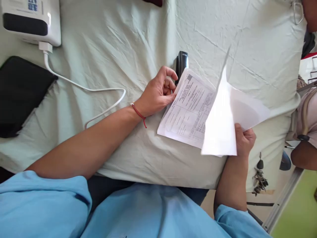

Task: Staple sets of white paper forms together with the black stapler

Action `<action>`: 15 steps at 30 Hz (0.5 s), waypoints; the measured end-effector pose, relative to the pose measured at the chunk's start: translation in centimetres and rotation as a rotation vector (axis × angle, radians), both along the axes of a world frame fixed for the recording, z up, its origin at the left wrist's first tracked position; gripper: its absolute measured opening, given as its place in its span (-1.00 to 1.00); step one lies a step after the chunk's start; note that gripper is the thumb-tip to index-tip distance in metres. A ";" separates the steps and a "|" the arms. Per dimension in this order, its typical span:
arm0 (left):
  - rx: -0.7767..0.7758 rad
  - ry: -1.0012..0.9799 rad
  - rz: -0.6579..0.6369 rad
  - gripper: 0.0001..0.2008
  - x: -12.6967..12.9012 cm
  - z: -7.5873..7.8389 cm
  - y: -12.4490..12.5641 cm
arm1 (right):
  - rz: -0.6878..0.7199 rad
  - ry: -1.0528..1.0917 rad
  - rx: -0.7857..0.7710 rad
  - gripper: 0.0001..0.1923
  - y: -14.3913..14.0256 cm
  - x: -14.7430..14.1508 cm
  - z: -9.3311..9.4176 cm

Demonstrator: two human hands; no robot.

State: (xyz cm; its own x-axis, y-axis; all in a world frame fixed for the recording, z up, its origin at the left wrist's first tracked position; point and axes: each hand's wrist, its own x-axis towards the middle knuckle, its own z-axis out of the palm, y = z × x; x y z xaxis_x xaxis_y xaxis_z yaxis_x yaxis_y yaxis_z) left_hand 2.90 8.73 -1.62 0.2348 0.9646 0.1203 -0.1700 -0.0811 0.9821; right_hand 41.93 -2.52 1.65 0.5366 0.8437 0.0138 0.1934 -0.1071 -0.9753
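A stack of printed papers (pixel 184 115) lies on the cloth-covered table in front of me, its form text facing up. At the stack's left edge is my left hand (pixel 162 87), its fingers curled and its thumb against the paper. My right hand (pixel 245 142) is closed on the right side of the papers, its thumb on top and most fingers hidden. Between the hands, a white sheet (pixel 220 119) stands folded up from the stack, with other pages spread to its right. Just beyond the left fingers lies a black stapler (pixel 182 62), partly covered by the stack's top corner.
A white device (pixel 53 23) with a white cable (pixel 86 88) stands at the upper left. Below it lies a black pouch (pixel 22 94). Keys (pixel 260 178) hang at the table's right side. Another person's arm (pixel 303 155) shows at the right edge.
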 end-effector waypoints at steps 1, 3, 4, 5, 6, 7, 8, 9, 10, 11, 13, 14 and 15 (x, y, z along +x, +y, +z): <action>0.004 0.005 0.019 -0.41 0.0 -0.2 0.1 | -0.025 -0.011 0.023 -0.46 0.1 0.1 -0.1; 0.034 0.028 0.018 -0.50 0.0 -0.2 0.0 | -0.040 -0.085 0.046 -0.36 0.4 0.6 -0.4; 0.057 0.046 0.005 -0.54 0.0 0.0 0.0 | -0.033 -0.105 0.040 -0.35 0.6 0.9 -0.6; 0.082 0.065 -0.010 -0.55 -0.1 0.3 -0.1 | -0.023 -0.115 0.031 -0.35 0.7 1.1 -0.8; 0.105 0.086 -0.022 -0.53 -0.1 0.7 -0.2 | -0.014 -0.122 0.026 -0.36 0.7 1.3 -0.9; 0.124 0.108 -0.026 -0.49 -0.1 1.1 -0.3 | -0.009 -0.129 0.025 -0.36 0.7 1.4 -1.0; 0.141 0.129 -0.022 -0.43 -0.1 1.5 -0.4 | -0.007 -0.136 0.028 -0.36 0.7 1.5 -1.1; 0.153 0.149 -0.012 -0.37 -0.1 1.8 -0.4 | -0.005 -0.144 0.032 -0.35 0.7 1.5 -1.1; 0.160 0.164 -0.002 -0.30 -0.1 2.1 -0.5 | -0.004 -0.155 0.036 -0.35 0.6 1.5 -1.1; 0.160 0.172 0.003 -0.23 0.0 2.3 -0.6 | -0.002 -0.166 0.038 -0.34 0.6 1.5 -1.1; 0.132 0.167 0.002 -0.13 0.1 2.5 -0.7 | 0.004 -0.192 0.037 -0.34 0.6 1.6 -1.1; 0.110 0.156 0.001 -0.10 0.1 2.6 -0.8 | 0.011 -0.202 0.033 -0.34 0.6 1.6 -1.2; 0.092 0.146 0.004 -0.08 0.2 2.6 -0.9 | 0.015 -0.211 0.031 -0.35 0.5 1.7 -1.2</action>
State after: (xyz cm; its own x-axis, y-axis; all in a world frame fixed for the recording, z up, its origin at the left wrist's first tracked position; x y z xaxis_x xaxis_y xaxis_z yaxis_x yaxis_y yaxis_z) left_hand 3.10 7.87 0.95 0.2524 0.9521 0.1724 -0.0251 -0.1717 0.9848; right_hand 43.59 -1.98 0.47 0.5062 0.8493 0.1501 0.3947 -0.0734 -0.9159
